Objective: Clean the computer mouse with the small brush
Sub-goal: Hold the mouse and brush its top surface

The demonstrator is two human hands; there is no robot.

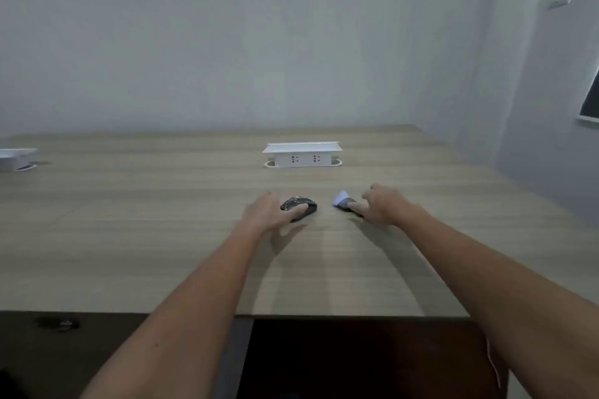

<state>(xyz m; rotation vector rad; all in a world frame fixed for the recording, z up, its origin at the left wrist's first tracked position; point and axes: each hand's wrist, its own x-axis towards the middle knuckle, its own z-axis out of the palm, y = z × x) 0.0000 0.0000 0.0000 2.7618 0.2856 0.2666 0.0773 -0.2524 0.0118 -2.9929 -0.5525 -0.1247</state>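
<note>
- Reaching forward with both arms, the person has the left hand [270, 212] at the computer mouse [299, 206] and the right hand [381, 206] at the small brush [344, 202], so the step in hand looks like picking up both before any brushing begins.
- The mouse, dark and rounded, lies on the wooden desk [162, 236] about midway between its near and far edges, slightly right of the middle; the brush rests just beside it, toward the right edge.
- The left hand is spread fairly wide, its thumb lying against the near side of the mouse and the other fingers on the left side; it touches but has not visibly closed round it.
- The right hand is loosely open, fingertips at the dark handle end of the brush; whether it already pinches the handle cannot be told, since the view is blurred there.
- To do this well, the left hand should clamp the mouse by its sides, leaving the buttons and wheel bare for the bristles.
- The right hand should take the handle well back from the pale bristle tip, pencil-fashion, for light, controlled strokes.
- A white socket box [303, 155] stands nearer the far edge, well apart from both hands.
</note>
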